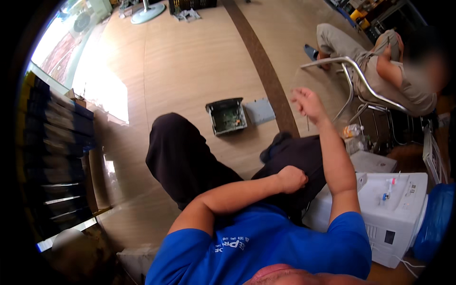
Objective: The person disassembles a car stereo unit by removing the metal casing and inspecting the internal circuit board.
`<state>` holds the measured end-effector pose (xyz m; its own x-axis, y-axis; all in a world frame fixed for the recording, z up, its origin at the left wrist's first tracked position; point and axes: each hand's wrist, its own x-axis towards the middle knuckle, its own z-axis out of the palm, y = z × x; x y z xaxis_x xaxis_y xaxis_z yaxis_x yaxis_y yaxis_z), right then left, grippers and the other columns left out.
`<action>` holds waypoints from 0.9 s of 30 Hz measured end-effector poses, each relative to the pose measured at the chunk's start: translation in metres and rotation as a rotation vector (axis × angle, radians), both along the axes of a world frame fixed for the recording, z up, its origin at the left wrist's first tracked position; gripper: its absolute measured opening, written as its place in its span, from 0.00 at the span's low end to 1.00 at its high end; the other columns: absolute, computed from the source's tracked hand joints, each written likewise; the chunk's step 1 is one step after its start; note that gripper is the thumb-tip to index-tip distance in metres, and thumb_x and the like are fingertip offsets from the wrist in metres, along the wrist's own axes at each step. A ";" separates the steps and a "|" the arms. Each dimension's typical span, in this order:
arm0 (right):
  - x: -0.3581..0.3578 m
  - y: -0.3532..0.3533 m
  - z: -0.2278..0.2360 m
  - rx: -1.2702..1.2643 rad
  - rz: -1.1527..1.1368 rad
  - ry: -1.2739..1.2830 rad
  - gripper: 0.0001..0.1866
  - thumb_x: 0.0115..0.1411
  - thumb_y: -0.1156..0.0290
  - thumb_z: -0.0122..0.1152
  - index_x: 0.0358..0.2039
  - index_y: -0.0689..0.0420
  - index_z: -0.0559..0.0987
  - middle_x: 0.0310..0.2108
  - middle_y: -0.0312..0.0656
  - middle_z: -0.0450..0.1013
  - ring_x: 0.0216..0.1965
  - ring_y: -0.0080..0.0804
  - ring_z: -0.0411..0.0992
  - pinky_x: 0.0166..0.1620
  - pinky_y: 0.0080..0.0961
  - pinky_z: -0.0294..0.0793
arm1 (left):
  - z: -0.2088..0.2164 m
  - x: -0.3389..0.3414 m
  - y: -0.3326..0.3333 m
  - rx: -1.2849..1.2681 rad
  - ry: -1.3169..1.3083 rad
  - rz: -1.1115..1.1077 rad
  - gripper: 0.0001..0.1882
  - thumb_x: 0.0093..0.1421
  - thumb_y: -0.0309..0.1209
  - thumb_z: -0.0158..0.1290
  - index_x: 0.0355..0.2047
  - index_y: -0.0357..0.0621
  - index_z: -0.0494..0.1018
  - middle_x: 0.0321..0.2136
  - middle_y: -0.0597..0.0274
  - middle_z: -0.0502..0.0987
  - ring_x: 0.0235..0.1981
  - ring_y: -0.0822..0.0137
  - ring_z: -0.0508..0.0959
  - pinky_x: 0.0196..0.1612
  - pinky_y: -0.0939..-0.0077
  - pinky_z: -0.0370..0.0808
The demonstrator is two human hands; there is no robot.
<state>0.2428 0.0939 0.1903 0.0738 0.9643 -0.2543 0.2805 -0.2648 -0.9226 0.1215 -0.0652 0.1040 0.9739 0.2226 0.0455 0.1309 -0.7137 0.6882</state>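
My right hand [308,105] is raised over the floor to the right, its fingers curled in. A thin dark rod [308,124] juts down from its underside; its kind is too small to tell. My left hand [292,179] is closed and rests by my right thigh, its inner side hidden. On the floor ahead of my knees sits an open metal equipment case [227,124] with a green circuit board [227,116] inside. A flat grey metal panel [260,111] lies just right of the case. Neither hand touches the case.
At right, a person [387,71] sits in a metal-framed chair [351,61]. Nearer stand a white water dispenser [399,190], a plastic bottle [352,130] and a blue bag [434,223]. Stacked dark boxes [57,156] line the left. A fan base [148,13] stands far off.
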 end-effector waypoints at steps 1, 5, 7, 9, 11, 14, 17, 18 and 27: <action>0.000 0.000 0.010 0.023 0.003 0.039 0.12 0.64 0.66 0.53 0.43 0.60 0.74 0.27 0.34 0.71 0.17 0.12 0.62 0.17 0.11 0.58 | 0.005 -0.005 -0.003 -0.039 0.000 -0.018 0.15 0.55 0.41 0.54 0.29 0.41 0.76 0.29 0.49 0.78 0.37 0.54 0.79 0.37 0.60 0.76; -0.006 0.002 0.028 0.098 0.013 0.146 0.12 0.65 0.68 0.52 0.44 0.62 0.73 0.29 0.36 0.72 0.19 0.12 0.63 0.17 0.09 0.59 | 0.022 -0.024 -0.013 -0.273 -0.205 -0.219 0.12 0.57 0.36 0.49 0.27 0.41 0.75 0.25 0.47 0.76 0.33 0.45 0.76 0.37 0.56 0.73; -0.014 0.003 0.029 0.077 0.040 0.174 0.13 0.65 0.67 0.52 0.45 0.62 0.73 0.29 0.35 0.72 0.19 0.11 0.63 0.17 0.09 0.60 | 0.022 -0.034 -0.016 -0.290 -0.164 -0.315 0.12 0.57 0.37 0.49 0.26 0.40 0.74 0.25 0.46 0.76 0.32 0.45 0.76 0.37 0.56 0.73; -0.021 0.006 0.025 0.060 0.062 0.192 0.14 0.65 0.66 0.53 0.45 0.63 0.73 0.29 0.35 0.72 0.20 0.11 0.64 0.17 0.09 0.61 | 0.010 -0.037 -0.018 -0.349 -0.141 -0.238 0.13 0.57 0.37 0.49 0.26 0.40 0.74 0.25 0.46 0.76 0.32 0.45 0.76 0.37 0.56 0.73; -0.030 0.012 0.021 0.045 0.084 0.167 0.14 0.64 0.69 0.53 0.47 0.64 0.72 0.29 0.36 0.72 0.20 0.11 0.64 0.18 0.09 0.62 | -0.001 -0.038 -0.015 -0.406 -0.118 -0.137 0.14 0.58 0.39 0.50 0.26 0.41 0.75 0.25 0.47 0.76 0.31 0.45 0.76 0.36 0.55 0.72; -0.036 0.022 0.020 0.073 0.120 0.097 0.16 0.63 0.73 0.48 0.50 0.64 0.70 0.32 0.36 0.71 0.22 0.13 0.64 0.22 0.11 0.63 | -0.001 -0.044 -0.001 -0.461 -0.103 -0.066 0.16 0.59 0.42 0.51 0.26 0.41 0.75 0.25 0.47 0.76 0.32 0.45 0.76 0.37 0.56 0.72; -0.050 0.033 0.028 0.124 0.180 0.051 0.20 0.60 0.77 0.42 0.53 0.63 0.68 0.36 0.38 0.71 0.25 0.15 0.65 0.26 0.13 0.66 | -0.028 -0.051 0.014 -0.460 -0.157 0.119 0.16 0.60 0.42 0.51 0.26 0.41 0.74 0.26 0.47 0.76 0.33 0.46 0.76 0.37 0.57 0.72; -0.049 0.037 0.024 0.175 0.219 0.019 0.21 0.59 0.77 0.42 0.54 0.62 0.68 0.37 0.38 0.71 0.25 0.15 0.65 0.27 0.13 0.67 | -0.035 -0.055 0.021 -0.438 -0.149 0.196 0.16 0.60 0.41 0.51 0.28 0.41 0.75 0.27 0.47 0.76 0.33 0.46 0.76 0.37 0.57 0.72; -0.026 0.066 -0.096 -0.034 0.084 -0.189 0.18 0.62 0.75 0.47 0.53 0.61 0.70 0.41 0.47 0.75 0.30 0.22 0.73 0.31 0.20 0.75 | -0.137 -0.094 0.067 -0.605 0.267 0.722 0.17 0.61 0.40 0.52 0.36 0.36 0.76 0.28 0.49 0.79 0.31 0.57 0.80 0.36 0.66 0.75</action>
